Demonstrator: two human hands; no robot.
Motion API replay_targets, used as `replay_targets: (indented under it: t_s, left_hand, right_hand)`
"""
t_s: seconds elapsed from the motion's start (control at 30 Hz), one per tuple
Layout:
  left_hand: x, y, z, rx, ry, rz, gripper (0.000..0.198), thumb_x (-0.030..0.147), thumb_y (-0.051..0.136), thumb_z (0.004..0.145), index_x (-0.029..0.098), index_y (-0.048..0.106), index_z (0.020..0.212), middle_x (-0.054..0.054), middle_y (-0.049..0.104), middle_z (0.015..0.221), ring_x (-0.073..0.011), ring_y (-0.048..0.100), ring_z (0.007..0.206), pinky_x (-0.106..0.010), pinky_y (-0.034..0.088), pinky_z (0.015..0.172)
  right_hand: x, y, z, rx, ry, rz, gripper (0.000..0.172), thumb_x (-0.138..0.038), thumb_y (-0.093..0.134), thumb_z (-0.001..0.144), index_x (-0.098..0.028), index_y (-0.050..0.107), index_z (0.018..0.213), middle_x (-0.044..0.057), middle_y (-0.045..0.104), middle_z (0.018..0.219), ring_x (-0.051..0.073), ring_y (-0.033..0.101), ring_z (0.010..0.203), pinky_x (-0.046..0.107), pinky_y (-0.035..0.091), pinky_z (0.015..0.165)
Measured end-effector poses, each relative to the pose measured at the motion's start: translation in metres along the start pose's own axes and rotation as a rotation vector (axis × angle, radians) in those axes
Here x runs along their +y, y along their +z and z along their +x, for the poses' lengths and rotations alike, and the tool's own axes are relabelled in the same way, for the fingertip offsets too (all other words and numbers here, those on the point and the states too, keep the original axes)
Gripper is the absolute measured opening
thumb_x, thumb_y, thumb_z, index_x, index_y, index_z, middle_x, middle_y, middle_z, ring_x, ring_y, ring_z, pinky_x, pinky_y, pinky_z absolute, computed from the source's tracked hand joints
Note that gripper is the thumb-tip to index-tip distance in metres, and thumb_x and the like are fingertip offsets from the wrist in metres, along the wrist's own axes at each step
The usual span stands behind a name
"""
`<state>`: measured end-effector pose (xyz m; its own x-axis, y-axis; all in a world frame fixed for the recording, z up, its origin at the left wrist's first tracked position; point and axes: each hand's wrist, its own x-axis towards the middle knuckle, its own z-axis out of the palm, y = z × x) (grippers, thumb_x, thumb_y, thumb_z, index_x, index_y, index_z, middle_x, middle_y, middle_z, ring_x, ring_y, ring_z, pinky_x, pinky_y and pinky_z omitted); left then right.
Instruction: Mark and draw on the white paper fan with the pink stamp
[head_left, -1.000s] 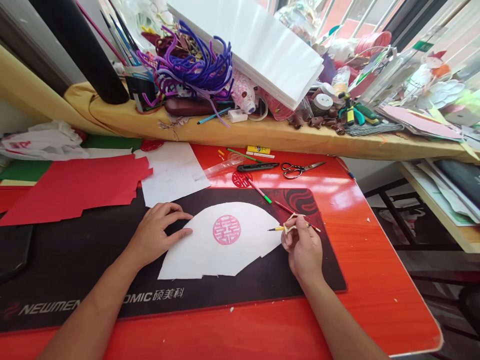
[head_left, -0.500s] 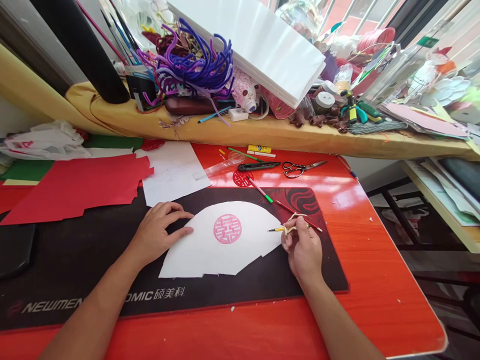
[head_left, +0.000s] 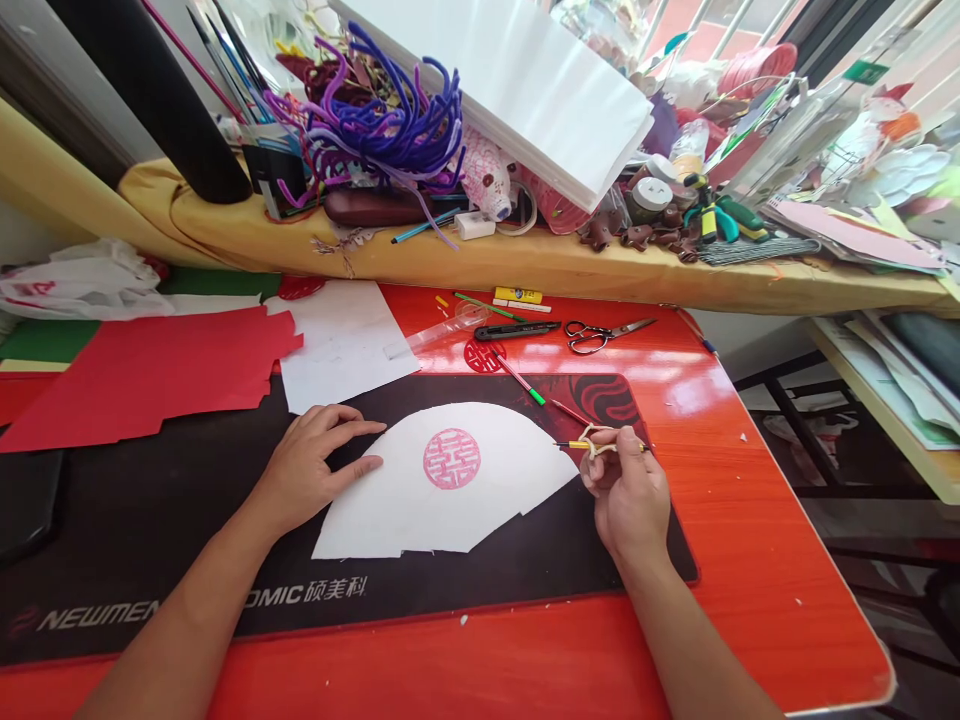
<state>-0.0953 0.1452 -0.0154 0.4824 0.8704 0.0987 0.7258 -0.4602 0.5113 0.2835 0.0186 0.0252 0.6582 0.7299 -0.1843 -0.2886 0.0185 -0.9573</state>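
Observation:
A white fan-shaped sheet of paper point(head_left: 397, 510) lies on the black desk mat point(head_left: 225, 600), with a pink round double-happiness print point(head_left: 451, 458) at its centre. My left hand point(head_left: 319, 470) rests with its fingers apart, the thumb and fingertips on the sheet's left part. My right hand point(head_left: 626, 490) is shut on a slim yellow-handled tool point(head_left: 574, 444), probably a craft knife, with a cream cord looped around it. Its fine tip is just off the sheet's right edge, above the mat.
A pencil point(head_left: 519, 378) and red stick point(head_left: 570, 412) lie on the mat. Scissors point(head_left: 600, 335), a black utility knife point(head_left: 517, 331), and a clear ruler point(head_left: 439, 332) lie on the red desk point(head_left: 750, 560). Red paper point(head_left: 142, 380) lies left. A cluttered, yellow-cloth-covered shelf point(head_left: 525, 270) runs behind.
My right hand and its tool have shifted right, away from the sheet's edge. The left hand and the sheet have stayed almost still.

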Motion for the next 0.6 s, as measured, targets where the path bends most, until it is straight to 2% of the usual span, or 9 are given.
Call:
replay_targets:
  t_s: [0.43,0.6]
  left_hand:
    - [0.001,-0.001,0.001,0.0,-0.025,-0.008,0.043,0.068,0.063,0.101,0.037,0.086,0.121,-0.006,0.074,0.121,-0.0314,0.067,0.117,-0.047,0.052,0.104]
    - [0.003,-0.001,0.001,0.001,-0.041,-0.025,0.041,0.065,0.063,0.102,0.037,0.086,0.121,-0.006,0.075,0.12,-0.0307,0.068,0.117,-0.047,0.052,0.105]
  right_hand:
    - [-0.011,0.011,0.01,-0.03,-0.023,-0.078,0.058,-0.076,0.088,0.082,-0.02,0.075,0.083,-0.004,0.055,0.054,0.011,0.051,0.048,0.023,0.036,0.045]
    - [-0.003,0.014,0.017,-0.031,-0.056,-0.075,0.057,-0.075,0.087,0.083,-0.02,0.076,0.085,-0.003,0.058,0.056,0.011,0.05,0.049,0.024,0.036,0.045]
